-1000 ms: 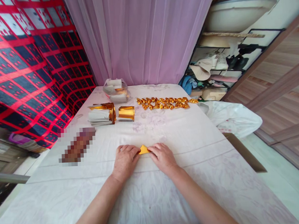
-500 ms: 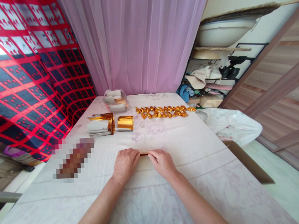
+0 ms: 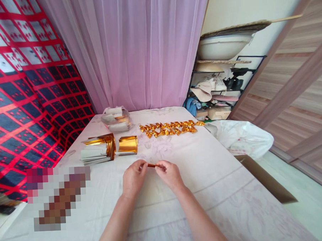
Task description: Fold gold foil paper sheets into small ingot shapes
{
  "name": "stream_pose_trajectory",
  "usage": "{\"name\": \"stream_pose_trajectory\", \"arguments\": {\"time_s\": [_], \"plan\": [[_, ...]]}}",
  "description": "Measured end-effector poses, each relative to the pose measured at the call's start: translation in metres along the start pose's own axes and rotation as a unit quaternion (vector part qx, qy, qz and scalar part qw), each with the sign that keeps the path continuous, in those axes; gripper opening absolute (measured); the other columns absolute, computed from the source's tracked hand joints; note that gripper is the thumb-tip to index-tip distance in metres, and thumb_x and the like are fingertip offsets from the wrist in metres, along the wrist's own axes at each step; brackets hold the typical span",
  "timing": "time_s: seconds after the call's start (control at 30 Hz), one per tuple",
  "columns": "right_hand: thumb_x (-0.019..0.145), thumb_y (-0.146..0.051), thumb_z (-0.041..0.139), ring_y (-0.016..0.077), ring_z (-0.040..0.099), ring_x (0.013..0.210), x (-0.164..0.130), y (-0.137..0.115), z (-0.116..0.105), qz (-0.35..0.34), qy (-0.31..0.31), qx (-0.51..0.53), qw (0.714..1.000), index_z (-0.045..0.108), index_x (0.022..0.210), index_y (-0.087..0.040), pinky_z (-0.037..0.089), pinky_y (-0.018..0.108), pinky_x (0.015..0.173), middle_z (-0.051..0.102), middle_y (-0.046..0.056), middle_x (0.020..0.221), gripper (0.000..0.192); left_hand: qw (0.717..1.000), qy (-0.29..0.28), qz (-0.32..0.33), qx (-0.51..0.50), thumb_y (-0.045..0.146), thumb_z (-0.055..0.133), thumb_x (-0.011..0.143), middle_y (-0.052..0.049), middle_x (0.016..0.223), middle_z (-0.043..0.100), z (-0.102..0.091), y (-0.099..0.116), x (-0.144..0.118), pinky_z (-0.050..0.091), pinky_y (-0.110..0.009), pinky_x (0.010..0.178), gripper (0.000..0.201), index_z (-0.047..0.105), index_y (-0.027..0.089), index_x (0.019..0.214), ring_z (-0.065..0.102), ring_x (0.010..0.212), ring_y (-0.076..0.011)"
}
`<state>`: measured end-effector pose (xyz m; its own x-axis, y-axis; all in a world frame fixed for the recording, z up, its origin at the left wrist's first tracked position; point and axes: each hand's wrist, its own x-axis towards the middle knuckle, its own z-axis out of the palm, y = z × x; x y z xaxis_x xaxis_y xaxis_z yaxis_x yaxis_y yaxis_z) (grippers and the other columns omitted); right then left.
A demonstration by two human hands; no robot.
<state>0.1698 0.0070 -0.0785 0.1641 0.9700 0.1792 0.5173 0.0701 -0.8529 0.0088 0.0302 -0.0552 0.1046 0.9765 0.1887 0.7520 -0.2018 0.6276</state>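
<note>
The white-clothed bench (image 3: 233, 188) carries, well beyond the hands, two stacks of gold foil sheets (image 3: 98, 151) and a row of finished gold folded pieces (image 3: 170, 128); a careless sweep of a forearm could scatter either. Nearer, the left hand (image 3: 133, 178) and right hand (image 3: 169, 175) are brought together just above the cloth, each pinching one end of a thin, tightly folded strip of gold foil (image 3: 151, 165). Pulling the ends apart too hard would likely tear the foil or let the fold spring open
</note>
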Motion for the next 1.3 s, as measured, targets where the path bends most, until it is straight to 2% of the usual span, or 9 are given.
{"name": "stream_pose_trajectory", "arguments": {"time_s": [0.17, 0.37, 0.53, 0.67, 0.97, 1.2, 1.3], "plan": [[0.074, -0.035, 0.053, 0.0158, 0.062, 0.06, 0.0, 0.01, 0.007, 0.04, 0.039, 0.062, 0.997, 0.071, 0.08, -0.021, 0.046, 0.024, 0.056, 0.069, 0.001, 0.066, 0.024, 0.999, 0.018, 0.021, -0.039, 0.034, 0.055, 0.086, 0.0, 0.09, 0.074, 0.015, -0.01, -0.003, 0.048, -0.026, 0.069, 0.021, 0.068, 0.024, 0.099, 0.065, 0.073, -0.0153], [0.073, -0.034, 0.053, 0.0149, 0.06, 0.058, 0.002, 0.011, 0.008, 0.026, 0.074, 0.081, 0.994, 0.07, 0.077, -0.02, 0.046, 0.024, 0.057, 0.068, 0.0, 0.065, 0.022, 0.998, 0.047, 0.032, -0.007, 0.032, 0.058, 0.083, -0.003, 0.09, 0.072, 0.021, -0.014, -0.003, 0.052, -0.031, 0.074, 0.023, 0.068, 0.022, 0.101, 0.065, 0.078, -0.0186], [0.074, -0.031, 0.055, 0.0141, 0.059, 0.057, -0.001, 0.009, 0.006, -0.004, 0.082, 0.104, 0.991, 0.069, 0.075, -0.02, 0.046, 0.023, 0.053, 0.068, 0.001, 0.066, 0.017, 0.999, 0.0, 0.034, 0.041, 0.029, 0.055, 0.085, -0.004, 0.091, 0.073, 0.016, -0.008, -0.003, 0.049, -0.036, 0.081, 0.018, 0.069, 0.021, 0.095, 0.065, 0.085, -0.0224], [0.076, -0.03, 0.056, 0.0132, 0.057, 0.054, -0.002, 0.007, 0.003, -0.013, 0.074, 0.115, 0.991, 0.068, 0.075, -0.019, 0.044, 0.022, 0.05, 0.067, 0.001, 0.064, 0.016, 0.998, -0.031, 0.032, 0.054, 0.031, 0.054, 0.086, -0.003, 0.084, 0.073, 0.013, -0.005, -0.003, 0.047, -0.036, 0.076, 0.018, 0.07, 0.023, 0.087, 0.065, 0.081, -0.0221], [0.077, -0.031, 0.057, 0.0116, 0.055, 0.054, -0.003, 0.013, 0.004, 0.001, 0.072, 0.114, 0.991, 0.07, 0.082, -0.018, 0.044, 0.021, 0.05, 0.067, 0.001, 0.067, 0.018, 0.999, -0.048, 0.015, -0.006, 0.038, 0.052, 0.087, -0.002, 0.073, 0.07, 0.01, -0.009, -0.002, 0.043, -0.03, 0.066, 0.025, 0.069, 0.022, 0.078, 0.062, 0.069, -0.0181], [0.075, -0.029, 0.056, 0.0128, 0.058, 0.056, -0.002, 0.011, 0.004, 0.008, 0.07, 0.09, 0.993, 0.07, 0.082, -0.02, 0.045, 0.022, 0.051, 0.069, 0.002, 0.07, 0.019, 0.999, -0.041, 0.003, 0.005, 0.036, 0.052, 0.087, -0.002, 0.073, 0.069, 0.012, -0.006, -0.003, 0.043, -0.03, 0.067, 0.023, 0.067, 0.021, 0.077, 0.062, 0.072, -0.0188], [0.075, -0.029, 0.054, 0.0141, 0.061, 0.059, -0.002, 0.012, 0.004, 0.015, 0.077, 0.1, 0.992, 0.069, 0.079, -0.02, 0.047, 0.022, 0.053, 0.07, 0.002, 0.07, 0.018, 0.997, -0.06, 0.027, 0.037, 0.035, 0.054, 0.086, -0.003, 0.076, 0.069, 0.011, -0.002, -0.004, 0.042, -0.032, 0.071, 0.019, 0.066, 0.021, 0.079, 0.063, 0.075, -0.0203]]}}
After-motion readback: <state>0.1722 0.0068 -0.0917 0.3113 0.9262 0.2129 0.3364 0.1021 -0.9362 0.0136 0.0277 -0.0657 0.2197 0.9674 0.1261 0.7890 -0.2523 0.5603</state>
